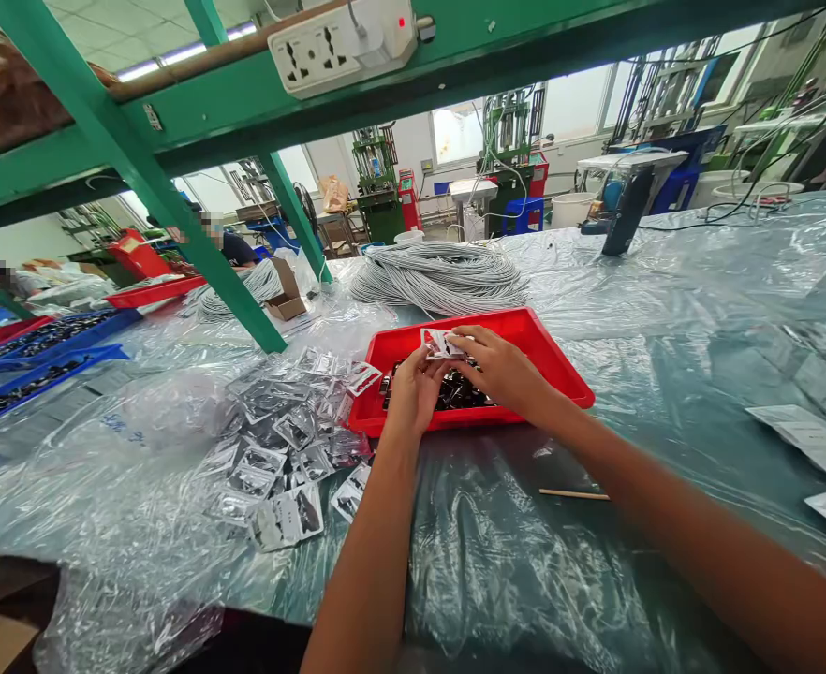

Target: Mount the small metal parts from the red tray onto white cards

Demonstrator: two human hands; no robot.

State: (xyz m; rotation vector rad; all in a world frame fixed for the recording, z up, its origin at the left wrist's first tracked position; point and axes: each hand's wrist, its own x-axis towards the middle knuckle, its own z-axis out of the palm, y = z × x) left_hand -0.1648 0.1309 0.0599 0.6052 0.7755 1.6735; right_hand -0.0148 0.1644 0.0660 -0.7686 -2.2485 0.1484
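You are holding a small clear pouch (441, 344) between both hands, just above the far part of the red tray (560, 373). Your left hand (413, 391) is pinching the pouch at its lower left edge. Your right hand (501, 370) is covering its right side from above with bent fingers. So the grip of each hand is grasping the pouch, and neither is released. I cannot tell if anything is inside the pouch, because your fingers are hiding most of it.

Small black parts (459, 393) are lying in the tray under your hands. Left of the tray, a pile of filled pouches (279, 440) is spreading over the plastic sheet (596, 580) that is covering the surface, and some are touching the tray's left rim.

I am seeing a few risks here. The pouch is looking thin and smooth, so a pinch on the edge alone could let it slip down among the black parts. A part escaping past the rim could be getting lost in the folds of the sheet. Your left forearm is passing just beside the pile, and a sideways move could be pushing pouches toward the near edge. The thin wooden stick (574, 493) is lying near your right forearm, which could knock it away.
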